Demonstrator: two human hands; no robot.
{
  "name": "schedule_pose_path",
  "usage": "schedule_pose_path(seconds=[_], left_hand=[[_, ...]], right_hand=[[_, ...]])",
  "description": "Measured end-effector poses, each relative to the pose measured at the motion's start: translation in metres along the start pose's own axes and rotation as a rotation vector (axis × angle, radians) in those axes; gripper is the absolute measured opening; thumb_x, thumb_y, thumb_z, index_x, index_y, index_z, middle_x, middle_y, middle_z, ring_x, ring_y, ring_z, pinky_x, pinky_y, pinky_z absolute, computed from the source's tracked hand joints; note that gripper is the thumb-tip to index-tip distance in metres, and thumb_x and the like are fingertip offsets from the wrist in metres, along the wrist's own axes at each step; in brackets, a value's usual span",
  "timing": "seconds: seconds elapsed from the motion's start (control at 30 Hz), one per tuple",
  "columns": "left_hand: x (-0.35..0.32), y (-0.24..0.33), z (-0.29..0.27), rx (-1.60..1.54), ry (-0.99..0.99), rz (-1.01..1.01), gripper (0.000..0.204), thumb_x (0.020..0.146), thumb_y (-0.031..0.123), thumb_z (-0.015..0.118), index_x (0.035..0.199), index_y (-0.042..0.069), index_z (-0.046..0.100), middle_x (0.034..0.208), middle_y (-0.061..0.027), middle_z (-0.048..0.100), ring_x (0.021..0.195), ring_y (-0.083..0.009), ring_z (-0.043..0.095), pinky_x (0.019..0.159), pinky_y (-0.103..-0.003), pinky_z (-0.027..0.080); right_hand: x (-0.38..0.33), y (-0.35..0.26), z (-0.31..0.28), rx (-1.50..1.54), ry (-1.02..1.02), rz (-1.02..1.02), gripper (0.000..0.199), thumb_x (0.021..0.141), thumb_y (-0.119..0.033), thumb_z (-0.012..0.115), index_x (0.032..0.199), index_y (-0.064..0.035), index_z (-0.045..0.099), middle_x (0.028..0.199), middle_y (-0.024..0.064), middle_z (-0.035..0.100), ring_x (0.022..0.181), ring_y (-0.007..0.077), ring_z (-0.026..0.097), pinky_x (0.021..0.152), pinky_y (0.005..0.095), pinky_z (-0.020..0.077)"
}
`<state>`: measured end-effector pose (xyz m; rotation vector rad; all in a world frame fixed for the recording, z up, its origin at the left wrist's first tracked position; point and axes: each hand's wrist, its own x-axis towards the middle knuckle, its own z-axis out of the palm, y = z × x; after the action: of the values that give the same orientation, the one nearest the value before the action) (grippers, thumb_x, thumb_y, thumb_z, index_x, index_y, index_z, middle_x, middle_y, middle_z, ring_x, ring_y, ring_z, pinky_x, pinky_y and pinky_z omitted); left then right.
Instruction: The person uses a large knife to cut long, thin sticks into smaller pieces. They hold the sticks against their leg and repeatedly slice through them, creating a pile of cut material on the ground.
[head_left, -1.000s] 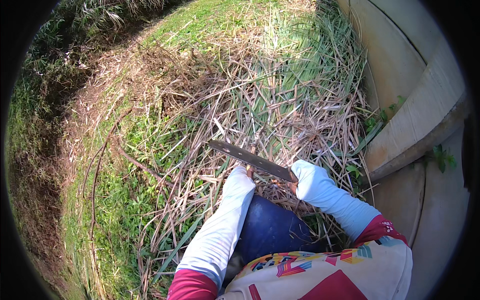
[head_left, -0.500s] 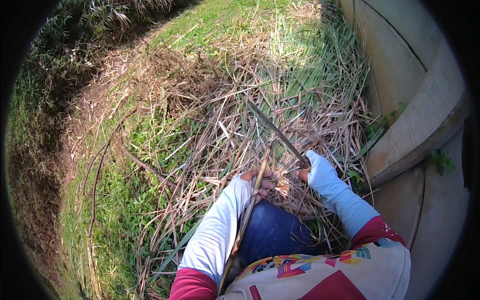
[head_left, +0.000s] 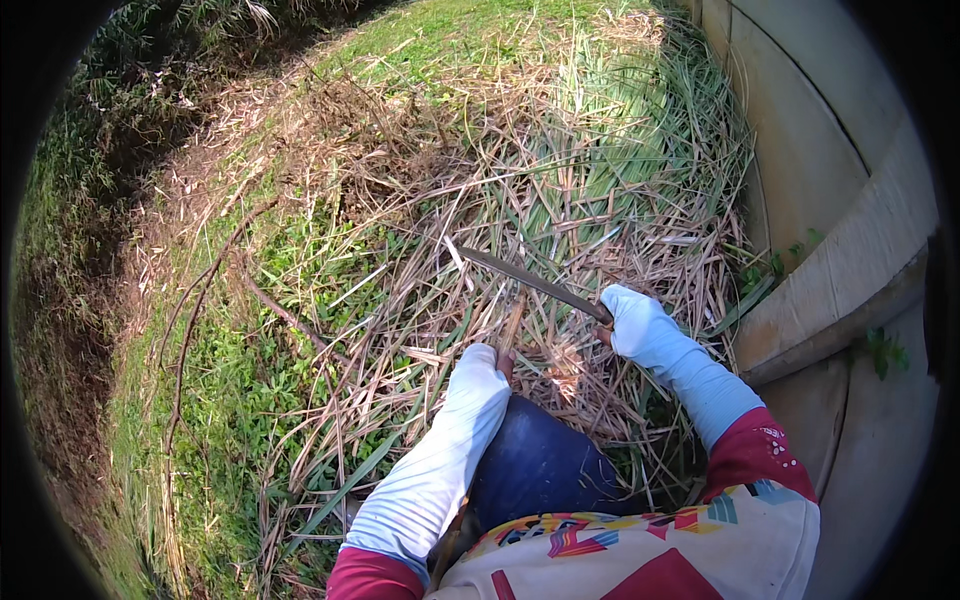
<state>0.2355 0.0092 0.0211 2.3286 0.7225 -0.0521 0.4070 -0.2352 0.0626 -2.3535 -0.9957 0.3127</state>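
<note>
My right hand (head_left: 617, 320), half covered by a pale blue sleeve, is closed round the handle of a machete (head_left: 535, 282). The long dark blade points up and to the left, above the cut grass. My left hand (head_left: 501, 364) is wrapped round a thin dry stalk (head_left: 513, 322), whose pale far end sticks out just beyond the fingers. Most of that stalk is hidden behind my left forearm. Under the left hand is my knee in blue trousers (head_left: 545, 460). The blade is apart from the stalk.
Cut grass and dry straw (head_left: 640, 160) cover the ground ahead. A concrete wall (head_left: 800, 130) with a sloping ledge (head_left: 840, 300) runs along the right. On the left, a bare forked branch (head_left: 200, 310) lies over green weeds (head_left: 255, 370). Dark brush (head_left: 90, 130) stands at the far left.
The machete has swung to the left and flatter. My left hand has turned over, back upward, and the stalk has slid back so only a short end shows ahead of it.
</note>
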Motion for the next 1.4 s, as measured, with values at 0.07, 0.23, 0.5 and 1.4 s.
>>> schedule_pose_path(seconds=[0.07, 0.23, 0.5, 1.4], left_hand=[[-0.010, 0.004, 0.002, -0.013, 0.050, 0.012, 0.041, 0.098, 0.043, 0.062, 0.104, 0.003, 0.070, 0.092, -0.0276, 0.069, 0.090, -0.0459, 0.067, 0.082, -0.050, 0.051], [-0.026, 0.008, 0.002, -0.110, -0.014, -0.022, 0.038, 0.098, 0.038, 0.061, 0.103, 0.001, 0.068, 0.087, -0.0291, 0.066, 0.089, -0.0481, 0.066, 0.080, -0.051, 0.050], [-0.044, 0.007, 0.004, -0.132, 0.073, 0.107, 0.033, 0.100, 0.032, 0.061, 0.093, 0.000, 0.064, 0.078, -0.0269, 0.062, 0.076, -0.0461, 0.063, 0.073, -0.050, 0.048], [-0.058, 0.004, -0.019, -0.245, -0.028, -0.026, 0.029, 0.095, 0.024, 0.071, 0.106, -0.003, 0.067, 0.078, -0.0130, 0.065, 0.075, -0.0208, 0.064, 0.072, -0.037, 0.049]], right_hand=[[0.006, 0.006, 0.011, 0.017, -0.030, -0.016, 0.038, 0.080, -0.024, 0.084, 0.098, -0.0033, 0.058, 0.091, 0.0189, 0.061, 0.089, 0.0398, 0.063, 0.079, 0.0432, 0.0514], [0.018, -0.004, 0.028, -0.066, -0.079, -0.038, 0.033, 0.082, -0.022, 0.081, 0.099, -0.0053, 0.059, 0.091, 0.0169, 0.064, 0.088, 0.0383, 0.066, 0.078, 0.0432, 0.0533], [0.019, 0.006, 0.040, 0.002, -0.043, -0.157, 0.036, 0.078, -0.022, 0.084, 0.099, -0.0051, 0.059, 0.089, 0.0173, 0.062, 0.084, 0.0387, 0.065, 0.075, 0.0437, 0.0526], [0.028, 0.032, 0.025, 0.187, -0.176, -0.023, 0.026, 0.077, -0.020, 0.079, 0.096, -0.0056, 0.067, 0.089, 0.0085, 0.065, 0.086, 0.0242, 0.067, 0.080, 0.0350, 0.0533]])
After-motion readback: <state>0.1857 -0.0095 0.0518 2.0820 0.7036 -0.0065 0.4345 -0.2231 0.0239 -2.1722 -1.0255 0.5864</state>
